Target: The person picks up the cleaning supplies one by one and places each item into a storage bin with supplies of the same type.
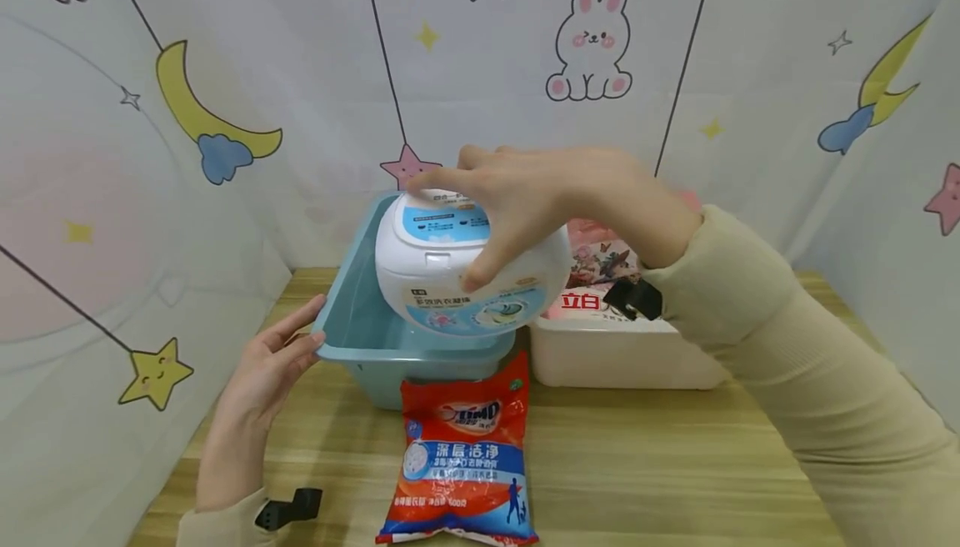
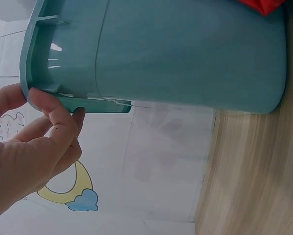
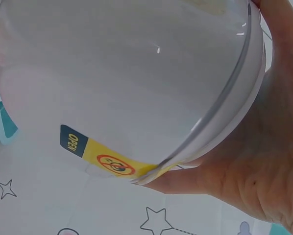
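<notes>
Of the two hands, the right hand [image 1: 517, 193] grips the rounded white tub [image 1: 420, 280] across its lid, holding it tilted at the mouth of the teal basin [image 1: 408, 356]; how deep it sits is unclear. The left hand [image 1: 258, 376] pinches the basin's rim at its near left corner. A red packet [image 1: 461, 418] is on the tabletop [image 1: 637, 464] in front of the basin; a cream bin [image 1: 626, 355] containing pink packages [image 1: 592, 259] stands to the right. Behind hangs a patterned curtain [image 1: 300, 30].
</notes>
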`<state>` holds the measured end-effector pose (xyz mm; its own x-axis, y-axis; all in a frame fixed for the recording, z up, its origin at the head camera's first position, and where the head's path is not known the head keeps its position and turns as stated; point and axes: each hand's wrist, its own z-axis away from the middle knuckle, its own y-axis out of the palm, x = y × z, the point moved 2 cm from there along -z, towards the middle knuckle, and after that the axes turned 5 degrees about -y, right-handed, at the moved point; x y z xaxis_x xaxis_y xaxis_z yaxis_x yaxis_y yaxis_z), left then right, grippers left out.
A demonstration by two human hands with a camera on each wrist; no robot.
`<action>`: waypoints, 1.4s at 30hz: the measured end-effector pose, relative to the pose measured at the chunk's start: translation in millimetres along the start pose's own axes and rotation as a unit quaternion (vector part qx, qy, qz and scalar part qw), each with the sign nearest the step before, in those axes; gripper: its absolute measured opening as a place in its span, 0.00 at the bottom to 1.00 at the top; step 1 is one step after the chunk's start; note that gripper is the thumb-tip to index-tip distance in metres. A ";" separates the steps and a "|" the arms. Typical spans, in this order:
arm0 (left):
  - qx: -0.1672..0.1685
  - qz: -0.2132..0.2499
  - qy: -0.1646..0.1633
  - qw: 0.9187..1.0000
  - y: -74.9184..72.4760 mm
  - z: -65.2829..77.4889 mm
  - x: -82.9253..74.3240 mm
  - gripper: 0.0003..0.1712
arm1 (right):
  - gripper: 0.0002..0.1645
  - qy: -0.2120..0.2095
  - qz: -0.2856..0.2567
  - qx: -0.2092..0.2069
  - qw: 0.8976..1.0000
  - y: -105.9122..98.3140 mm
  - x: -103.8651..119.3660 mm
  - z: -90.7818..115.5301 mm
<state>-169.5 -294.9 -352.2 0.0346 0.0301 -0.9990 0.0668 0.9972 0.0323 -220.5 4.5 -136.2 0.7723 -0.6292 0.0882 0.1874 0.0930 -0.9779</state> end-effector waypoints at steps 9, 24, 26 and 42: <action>-0.006 -0.008 -0.002 1.000 -1.0 0.4 -1.3 0.35 | 0.60 -0.015 -0.013 -0.007 1.000 2.0 -0.7 -16.9; 0.001 -0.012 -0.001 1.000 1.8 0.8 -0.8 0.36 | 0.59 -0.008 -0.031 -0.010 0.999 15.7 -2.2 -37.1; 0.000 -0.013 -0.001 1.000 2.2 0.9 -1.1 0.36 | 0.59 -0.005 -0.035 -0.012 0.999 18.3 -2.5 -39.1; -0.010 -0.018 -0.013 1.000 2.3 1.1 -3.2 0.37 | 0.62 0.011 -0.045 -0.001 0.999 36.1 -5.0 -57.2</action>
<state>-168.4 -292.8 -348.9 0.0580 -0.0075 -0.9983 0.0494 0.9988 -0.0046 -252.3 -33.1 -182.8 0.7387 -0.6517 0.1721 0.2546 0.0334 -0.9665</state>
